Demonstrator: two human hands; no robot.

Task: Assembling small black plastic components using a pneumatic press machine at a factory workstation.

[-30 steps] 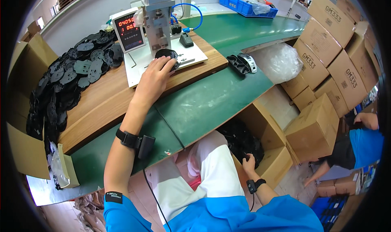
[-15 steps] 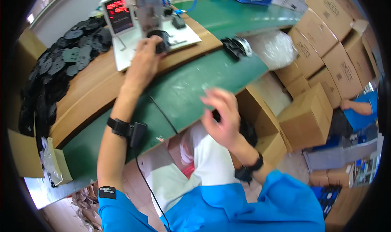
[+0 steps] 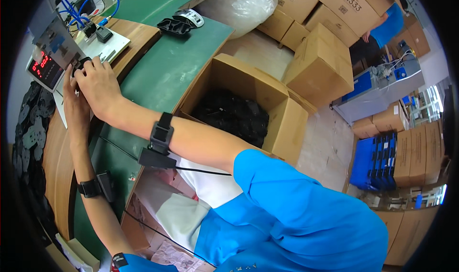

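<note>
Both my hands are together at a bench machine (image 3: 57, 40) with a grey metal head and a red-lit display. A small black plastic part (image 3: 83, 63) sits just below the head, mostly covered by my fingers. My left hand (image 3: 75, 102) has its fingers closed at the part's near left side. Over its right side curl the fingers of my right hand (image 3: 99, 83), closed against it. Its exact kind is hidden. Under it lies the machine's white base plate (image 3: 112, 47), on a wooden board (image 3: 60, 176).
Flat black pieces (image 3: 33, 133) are piled left of the board. Black and silver shells (image 3: 184, 22) lie on the green table (image 3: 167, 71). An open carton (image 3: 248, 71) of black parts stands right of it, near stacked boxes (image 3: 330, 6). Another person (image 3: 387, 26) is at the far right.
My right hand has swung from over my lap to the machine and joined my left hand at the black part. The view has turned to the right.
</note>
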